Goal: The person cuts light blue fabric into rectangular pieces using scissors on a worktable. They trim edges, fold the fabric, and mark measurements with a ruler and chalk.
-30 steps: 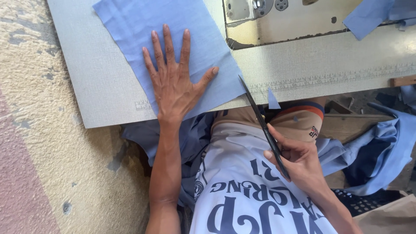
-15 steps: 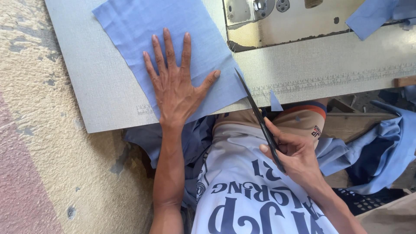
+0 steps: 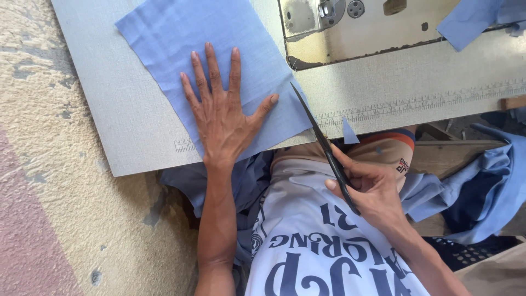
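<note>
Left hand flat, fingers splayed on woven blue cloth; right hand clamped round slim black scissors at grey textured bench edge.

A grey textured surface fills the far part of the scene, a printed ruler strip along its near right edge. Set into it far right is a worn cream metal plate. The floor at left is rough, speckled beige concrete, brightly sunlit, with a pinkish band at near left.
</note>
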